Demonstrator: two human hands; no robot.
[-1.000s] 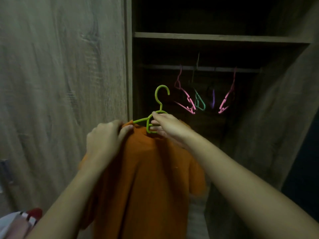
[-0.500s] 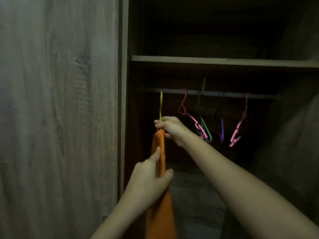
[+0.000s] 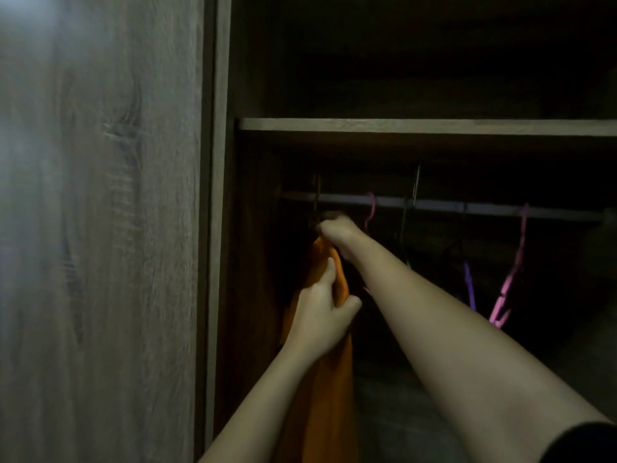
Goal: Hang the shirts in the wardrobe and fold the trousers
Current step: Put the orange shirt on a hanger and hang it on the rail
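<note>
An orange shirt hangs edge-on inside the dark wardrobe on a green hanger, whose hook reaches the metal rail near its left end. My right hand grips the hanger's neck at the top of the shirt. Lower down, my left hand pinches the shirt's fabric between thumb and fingers. No trousers are in view.
A closed wooden door fills the left side, its edge beside the shirt. A shelf runs above the rail. Bare hangers hang to the right: pink, purple, another pink and a dark green one.
The shirt went from facing me outside the wardrobe to edge-on inside it, and rose until the hook reached the rail. My left hand moved from the collar down to the shirt's side.
</note>
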